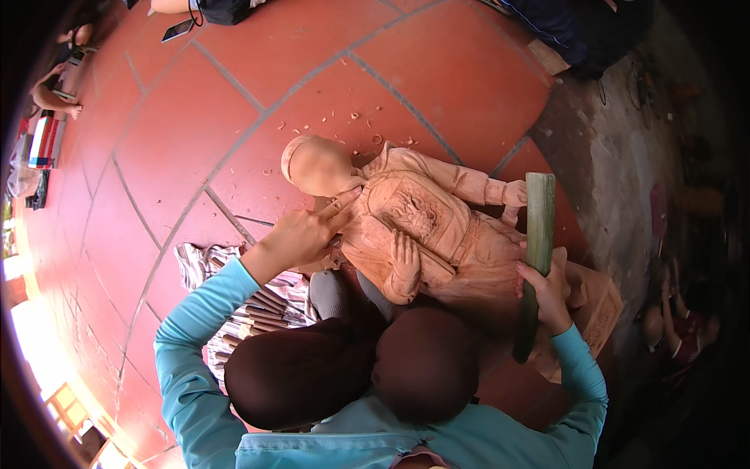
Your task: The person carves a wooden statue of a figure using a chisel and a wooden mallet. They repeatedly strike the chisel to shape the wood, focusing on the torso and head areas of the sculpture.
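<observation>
A carved wooden statue of a robed figure (422, 227) lies tilted on the red tile floor in front of my knees. My left hand (301, 234) rests on its shoulder near the neck, fingers pointing at the carving; a thin tool may be under the fingers, but I cannot tell. My right hand (547, 293) grips a long green wooden mallet (536, 250) held upright beside the statue's lower robe. Both sleeves are turquoise.
Several wooden-handled chisels (262, 309) lie on a striped cloth (199, 262) at my left knee. Wood chips (351, 117) scatter on the tiles beyond the statue. A wooden block (601, 309) sits at right. Other people sit at the far top and left edges.
</observation>
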